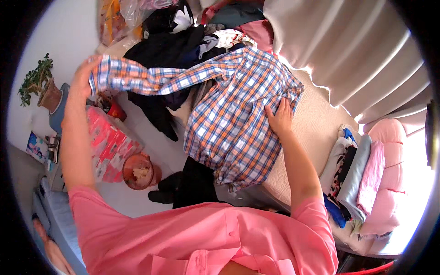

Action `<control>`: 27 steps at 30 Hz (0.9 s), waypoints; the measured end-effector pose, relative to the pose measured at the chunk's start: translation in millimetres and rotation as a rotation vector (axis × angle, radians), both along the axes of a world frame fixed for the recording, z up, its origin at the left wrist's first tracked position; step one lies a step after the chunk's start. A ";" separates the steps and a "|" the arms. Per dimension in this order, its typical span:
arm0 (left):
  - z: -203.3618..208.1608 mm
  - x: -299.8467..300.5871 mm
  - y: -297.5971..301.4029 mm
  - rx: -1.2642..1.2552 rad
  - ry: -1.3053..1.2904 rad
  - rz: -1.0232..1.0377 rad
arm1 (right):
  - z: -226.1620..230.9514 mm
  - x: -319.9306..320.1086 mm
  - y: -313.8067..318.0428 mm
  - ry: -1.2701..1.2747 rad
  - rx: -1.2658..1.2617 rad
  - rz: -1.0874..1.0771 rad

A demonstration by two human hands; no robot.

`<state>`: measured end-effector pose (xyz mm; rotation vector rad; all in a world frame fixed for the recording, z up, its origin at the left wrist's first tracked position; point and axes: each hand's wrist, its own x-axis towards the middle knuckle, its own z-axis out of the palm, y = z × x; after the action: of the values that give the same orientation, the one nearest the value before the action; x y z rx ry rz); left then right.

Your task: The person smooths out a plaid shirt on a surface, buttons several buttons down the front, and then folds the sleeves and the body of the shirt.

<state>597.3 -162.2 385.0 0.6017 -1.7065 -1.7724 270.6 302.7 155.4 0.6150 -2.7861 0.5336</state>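
Observation:
A plaid shirt [233, 110] in orange, blue and white lies partly over the edge of a cream quilted bed [311, 105], its lower part hanging off. My left hand [86, 75] is closed on the cuff end of one sleeve and pulls that sleeve out to the left, off the bed. On the shirt's right side my right hand [280, 117] rests flat with its fingers stretched out. The shirt's other sleeve cannot be made out.
Dark and coloured clothes [169, 50] are heaped beyond the shirt. Folded clothes [350, 178] stand beside a pink cushion [387, 160] at right. Red-and-white packs [110, 142], a brownish bin [141, 172] and a potted plant [48, 94] are at left. A curtain [343, 46] hangs at back right.

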 end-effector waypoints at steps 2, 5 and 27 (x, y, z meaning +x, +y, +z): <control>31.2 -17.0 -7.9 0.015 0.001 -0.025 | 7.9 6.4 -4.3 0.083 -0.062 0.042; 59.0 -27.5 -9.8 -0.108 0.131 -0.153 | 24.6 14.4 -18.7 0.207 -0.170 0.145; -99.2 47.1 -113.5 0.206 0.038 0.224 | 53.3 -75.3 -186.5 0.140 0.073 0.272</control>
<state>644.5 -275.7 285.7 0.8096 -1.3817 -1.7959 195.3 116.2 208.7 1.0164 -2.6146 0.4224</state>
